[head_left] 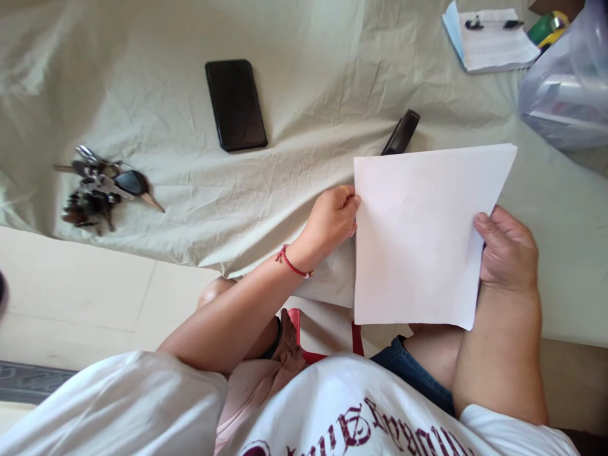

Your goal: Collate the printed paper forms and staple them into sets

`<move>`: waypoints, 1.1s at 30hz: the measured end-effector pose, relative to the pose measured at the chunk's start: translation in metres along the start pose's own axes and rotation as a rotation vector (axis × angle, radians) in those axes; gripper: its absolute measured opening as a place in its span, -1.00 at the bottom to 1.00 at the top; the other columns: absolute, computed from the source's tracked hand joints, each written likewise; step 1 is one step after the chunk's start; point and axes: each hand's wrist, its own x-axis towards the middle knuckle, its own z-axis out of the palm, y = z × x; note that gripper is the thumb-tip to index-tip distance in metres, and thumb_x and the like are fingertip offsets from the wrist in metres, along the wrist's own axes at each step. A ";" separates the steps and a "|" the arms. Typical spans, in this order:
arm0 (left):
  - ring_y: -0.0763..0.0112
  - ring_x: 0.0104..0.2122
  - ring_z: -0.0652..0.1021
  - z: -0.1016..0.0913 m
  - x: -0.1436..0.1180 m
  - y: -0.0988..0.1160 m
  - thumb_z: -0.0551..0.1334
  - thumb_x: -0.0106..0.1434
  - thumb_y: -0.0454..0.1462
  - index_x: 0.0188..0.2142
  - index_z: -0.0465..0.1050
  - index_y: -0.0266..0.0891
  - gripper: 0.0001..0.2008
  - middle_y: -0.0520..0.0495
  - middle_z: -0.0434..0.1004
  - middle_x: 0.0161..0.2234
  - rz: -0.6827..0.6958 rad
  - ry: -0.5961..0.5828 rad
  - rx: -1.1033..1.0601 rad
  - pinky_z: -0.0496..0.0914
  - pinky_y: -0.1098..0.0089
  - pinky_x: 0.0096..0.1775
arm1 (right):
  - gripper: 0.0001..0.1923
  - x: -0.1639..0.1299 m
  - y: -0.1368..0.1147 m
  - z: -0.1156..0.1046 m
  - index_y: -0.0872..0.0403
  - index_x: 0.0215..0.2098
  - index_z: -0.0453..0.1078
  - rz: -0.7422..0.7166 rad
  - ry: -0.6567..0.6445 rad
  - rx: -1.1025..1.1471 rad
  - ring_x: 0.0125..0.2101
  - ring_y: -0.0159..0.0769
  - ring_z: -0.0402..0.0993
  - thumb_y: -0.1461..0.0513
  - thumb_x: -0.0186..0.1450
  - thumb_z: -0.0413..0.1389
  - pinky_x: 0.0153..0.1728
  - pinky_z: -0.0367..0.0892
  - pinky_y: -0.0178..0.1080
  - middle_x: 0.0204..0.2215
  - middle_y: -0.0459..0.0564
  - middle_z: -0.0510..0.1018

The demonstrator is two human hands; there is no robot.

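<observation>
While both grip the paper (418,234) | left hand (332,218), right hand (508,250) at edges | phone (236,104), keys (102,187) (well apart) on cloth (304,63)

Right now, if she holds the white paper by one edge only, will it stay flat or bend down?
The white paper would probably droop: it looks like a thin sheet, and both the left hand and the right hand support opposite edges now. It seems very light. The fingers could easily crease it if they pinch hard.
</observation>
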 end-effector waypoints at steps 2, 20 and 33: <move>0.59 -0.57 0.27 -0.001 0.001 -0.001 0.17 0.57 -0.37 -0.42 0.34 -0.20 -0.65 0.08 0.32 -0.48 -0.002 -0.020 -0.026 0.19 0.39 -0.42 | -0.50 0.001 0.001 -0.002 -0.02 0.01 0.76 0.004 0.004 -0.006 0.00 -0.05 0.79 -0.04 0.17 0.55 0.28 0.59 0.04 -0.03 -0.01 0.82; 0.55 -0.58 0.36 -0.005 0.003 -0.003 0.17 0.61 -0.32 -0.39 0.28 -0.15 -0.65 0.13 0.28 -0.51 -0.082 -0.126 -0.038 0.27 0.41 -0.37 | -0.45 0.013 0.012 -0.009 0.04 -0.21 0.69 0.096 0.017 -0.025 -0.19 -0.12 0.75 -0.14 0.05 0.62 0.09 0.68 -0.03 -0.30 -0.04 0.75; 0.45 -0.56 0.39 -0.005 -0.003 -0.002 0.13 0.60 -0.26 -0.40 0.22 -0.12 -0.65 0.10 0.32 -0.58 -0.016 -0.185 0.223 0.23 0.33 -0.35 | -0.54 0.025 0.025 -0.009 0.03 -0.06 0.63 -0.083 0.245 -0.213 -0.32 -0.20 0.65 -0.07 0.22 0.46 -0.06 0.66 0.00 -0.34 -0.07 0.67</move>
